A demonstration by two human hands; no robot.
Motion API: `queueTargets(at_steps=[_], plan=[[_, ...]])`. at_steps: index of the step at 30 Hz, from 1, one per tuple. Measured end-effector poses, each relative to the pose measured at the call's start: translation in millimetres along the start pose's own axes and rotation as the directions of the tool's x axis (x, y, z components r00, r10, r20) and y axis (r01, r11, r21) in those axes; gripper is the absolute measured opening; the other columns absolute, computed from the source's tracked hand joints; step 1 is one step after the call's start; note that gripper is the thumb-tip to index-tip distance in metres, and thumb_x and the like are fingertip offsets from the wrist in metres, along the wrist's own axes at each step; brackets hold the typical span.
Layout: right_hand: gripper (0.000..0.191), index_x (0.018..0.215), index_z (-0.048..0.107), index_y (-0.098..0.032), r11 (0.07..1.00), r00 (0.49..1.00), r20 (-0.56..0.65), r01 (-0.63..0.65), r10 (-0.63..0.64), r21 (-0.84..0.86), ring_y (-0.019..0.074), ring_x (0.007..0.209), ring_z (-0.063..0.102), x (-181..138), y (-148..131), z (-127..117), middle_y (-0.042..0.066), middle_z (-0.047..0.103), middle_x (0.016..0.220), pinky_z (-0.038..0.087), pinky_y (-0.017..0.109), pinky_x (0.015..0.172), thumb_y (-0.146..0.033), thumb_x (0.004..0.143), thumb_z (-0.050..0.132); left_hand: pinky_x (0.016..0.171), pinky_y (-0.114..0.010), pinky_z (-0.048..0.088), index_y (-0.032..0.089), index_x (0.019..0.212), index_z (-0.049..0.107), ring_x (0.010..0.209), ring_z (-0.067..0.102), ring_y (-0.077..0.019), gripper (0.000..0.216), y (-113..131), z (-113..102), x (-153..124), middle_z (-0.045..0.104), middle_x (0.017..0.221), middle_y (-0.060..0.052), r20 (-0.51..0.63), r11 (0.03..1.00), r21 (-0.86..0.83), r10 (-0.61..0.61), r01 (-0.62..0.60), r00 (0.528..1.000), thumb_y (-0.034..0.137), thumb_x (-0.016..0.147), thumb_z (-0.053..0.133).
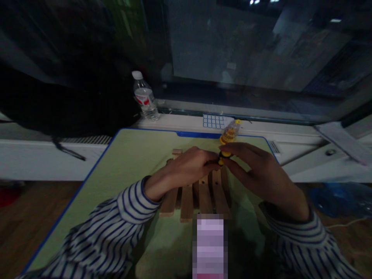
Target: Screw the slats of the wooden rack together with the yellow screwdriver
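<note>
Fingertips of my left hand [188,166] and my right hand [254,166] meet above the middle of the table, both closed in a pinch on a small yellow-and-black piece [225,154]. Its exact kind is too small to make out. Below my hands lies a wooden slatted piece [205,199], its several slats side by side, with dark dots on some of them. My left hand and wrist hide part of its far side. Just beyond my right fingertips stands a clear bottle with yellow ends [230,132], tilted in view, with yellow contents or label.
The pale green table [128,155] has a blue edge. On the white sill behind it stands a clear water bottle [146,102], beside a blue-gridded sheet [213,121]. A dark bag-like shape [72,100] is at left, a large blue bottle [340,199] on the floor at right.
</note>
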State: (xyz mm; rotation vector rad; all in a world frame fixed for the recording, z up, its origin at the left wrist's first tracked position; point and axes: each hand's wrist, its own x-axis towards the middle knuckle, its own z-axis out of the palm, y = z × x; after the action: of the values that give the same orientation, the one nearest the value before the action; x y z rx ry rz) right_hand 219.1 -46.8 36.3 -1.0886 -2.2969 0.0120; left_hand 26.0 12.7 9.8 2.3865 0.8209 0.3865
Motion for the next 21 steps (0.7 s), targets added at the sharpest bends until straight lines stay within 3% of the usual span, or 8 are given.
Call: queueTargets(at_steps=[21], plan=[[0.02,0.108,0.057,-0.019,1.0,1.0,-0.023,-0.018,0.019,0.014,0.0193,0.095,0.066,1.8,0.6,3.5,0.008,0.069,0.105,0.055,0.033,0.081,-0.028,0.091,0.056,0.067,-0.026,0.042,0.019,0.096,0.068,0.084,0.068,-0.0173,0.019,-1.9,0.0,-1.3,0.073,0.094,-0.004,0.004,0.999,0.023,0.036,-0.036,0.999,0.022,0.093,0.049]])
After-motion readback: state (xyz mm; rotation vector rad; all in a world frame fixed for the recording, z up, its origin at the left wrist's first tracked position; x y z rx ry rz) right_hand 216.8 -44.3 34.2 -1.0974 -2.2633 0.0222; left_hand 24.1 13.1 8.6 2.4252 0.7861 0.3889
